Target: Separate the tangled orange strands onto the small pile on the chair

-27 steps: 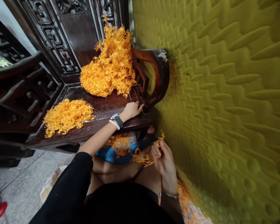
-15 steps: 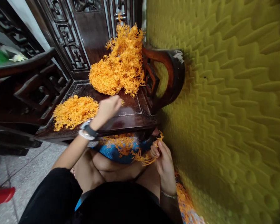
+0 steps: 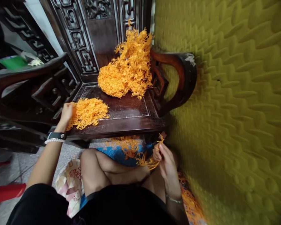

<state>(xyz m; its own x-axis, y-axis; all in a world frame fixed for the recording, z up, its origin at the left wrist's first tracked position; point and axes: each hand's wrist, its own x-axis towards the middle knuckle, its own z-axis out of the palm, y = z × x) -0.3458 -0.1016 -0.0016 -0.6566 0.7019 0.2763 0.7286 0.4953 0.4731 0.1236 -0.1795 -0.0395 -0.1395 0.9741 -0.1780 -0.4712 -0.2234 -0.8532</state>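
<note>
My left hand (image 3: 66,113), with a dark watch and white beaded bracelet on its wrist, is at the left edge of a low pile of orange stringy pieces (image 3: 90,112) on the dark wooden chair seat (image 3: 128,107). Its fingers are blurred and partly hidden, so their grip does not show. Above my lap, my right hand (image 3: 164,157) pinches a bunch of thin orange strands (image 3: 148,162); some ends stick up past the fingertips, others hang to the left. A taller orange heap (image 3: 131,65) rests against the chair's back.
The chair's curved armrest (image 3: 187,75) stands beside a yellow-green padded surface (image 3: 236,93). Loose orange pieces lie on a blue sheet (image 3: 117,156) under the seat, and more (image 3: 192,203) lie at my right. A patterned cloth (image 3: 71,184) and a red object (image 3: 7,193) are at lower left.
My left hand has swung left from over the middle of the seat to the small pile's left edge. My right hand keeps its pinch on the strands. The view has shifted slightly left.
</note>
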